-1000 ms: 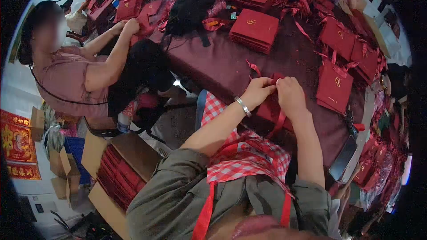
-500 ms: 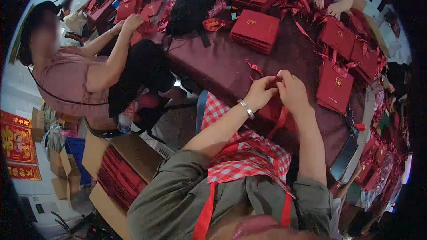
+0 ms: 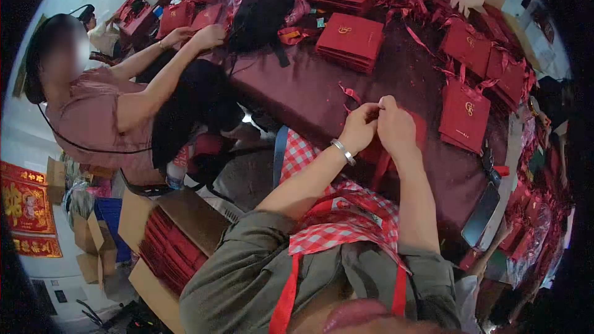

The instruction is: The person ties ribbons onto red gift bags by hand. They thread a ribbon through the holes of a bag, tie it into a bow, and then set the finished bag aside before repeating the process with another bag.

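Observation:
My left hand (image 3: 361,128), wearing a silver bracelet on its wrist, is closed in a pinch on a red ribbon (image 3: 351,93), whose loose end sticks up beyond the fingers. Fingertip to fingertip with it, my right hand (image 3: 396,131) is also closed; the small piece it pinches looks like the same ribbon, mostly hidden by the fingers. Under both hands lies a flat red bag (image 3: 417,128), partly covered by them. Another length of ribbon runs down toward the checked apron (image 3: 346,222).
Stacked red gift bags (image 3: 350,40) lie ahead on the dark red tablecloth (image 3: 291,96); more bags (image 3: 465,114) sit at right near a phone (image 3: 481,215). A black bag (image 3: 263,12) stands at left, beside a seated person (image 3: 105,99). An open carton (image 3: 170,241) holds red bags.
Both my hands have shifted slightly left, still pinched together, and more of the red bag shows beside my right hand. The seated person's hands moved right; the far person's hands moved too.

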Motion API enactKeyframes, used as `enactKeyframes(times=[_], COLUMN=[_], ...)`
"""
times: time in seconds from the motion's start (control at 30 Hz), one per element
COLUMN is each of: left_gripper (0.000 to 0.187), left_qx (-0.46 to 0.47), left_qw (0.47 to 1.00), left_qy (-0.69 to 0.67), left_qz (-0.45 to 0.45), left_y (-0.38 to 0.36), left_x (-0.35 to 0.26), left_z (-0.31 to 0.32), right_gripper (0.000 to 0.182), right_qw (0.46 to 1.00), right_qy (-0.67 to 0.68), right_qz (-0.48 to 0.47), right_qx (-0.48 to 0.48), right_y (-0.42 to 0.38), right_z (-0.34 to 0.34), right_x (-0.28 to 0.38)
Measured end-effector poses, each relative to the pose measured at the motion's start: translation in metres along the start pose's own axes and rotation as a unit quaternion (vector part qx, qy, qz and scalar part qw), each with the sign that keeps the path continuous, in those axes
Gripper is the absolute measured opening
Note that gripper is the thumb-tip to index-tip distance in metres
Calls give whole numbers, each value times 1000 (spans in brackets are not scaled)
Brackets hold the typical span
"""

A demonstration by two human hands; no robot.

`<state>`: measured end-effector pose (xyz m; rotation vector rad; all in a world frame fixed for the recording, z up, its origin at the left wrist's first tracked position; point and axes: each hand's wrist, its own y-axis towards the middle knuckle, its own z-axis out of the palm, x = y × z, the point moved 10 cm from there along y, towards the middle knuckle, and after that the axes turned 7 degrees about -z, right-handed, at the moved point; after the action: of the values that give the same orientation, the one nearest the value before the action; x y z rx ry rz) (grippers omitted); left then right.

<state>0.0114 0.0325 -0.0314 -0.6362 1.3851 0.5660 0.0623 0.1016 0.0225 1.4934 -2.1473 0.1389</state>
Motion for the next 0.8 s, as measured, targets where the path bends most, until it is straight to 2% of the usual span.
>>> enactKeyframes(times=[0.03,0.07,0.13,0.2,0.27,0.33,0.4,0.47,0.53,0.6,0.63,0.7,0.73,0.8], left_gripper=[30,30,29,29,29,29,29,30,29,29,30,30,31,34], left_qx=[-7,-9,-25,-14,-4,7,20,63,61,56,59,73,66,39], left_qw=[1000,1000,992,996,997,998,998,996,996,995,996,994,993,987], left_qy=[29,29,126,84,45,18,-8,28,53,79,51,22,-38,-112], left_qz=[4,5,12,-8,-60,-61,-62,-53,-39,-24,-46,-75,-93,-110], left_y=[-1,-2,-5,-2,1,0,0,-1,-2,1,3,3,2,4], left_x=[-4,-7,-18,-12,-2,-1,-1,-4,-5,-5,1,9,8,13], left_z=[-1,-2,-1,-2,-4,-2,-2,5,6,4,3,6,2,-4], right_gripper=[15,16,17,19,16,14,10,10,11,16,16,25,36,41], right_qw=[997,987,986,985,996,995,953,948,942,982,982,995,997,984], right_qy=[63,153,160,166,59,14,-70,-72,-76,-4,-3,14,27,77], right_qz=[34,15,26,38,-63,-95,-283,-291,-298,-155,-155,-88,-66,-139], right_qx=[-37,-51,-24,0,-6,26,88,110,134,106,106,43,40,-85], right_y=[-2,-1,1,4,9,11,3,5,1,9,9,7,5,-11], right_z=[-1,2,6,10,10,2,4,6,11,11,12,-2,-4,-34], right_x=[-12,-19,-21,-24,-7,3,35,31,29,6,9,0,-3,7])
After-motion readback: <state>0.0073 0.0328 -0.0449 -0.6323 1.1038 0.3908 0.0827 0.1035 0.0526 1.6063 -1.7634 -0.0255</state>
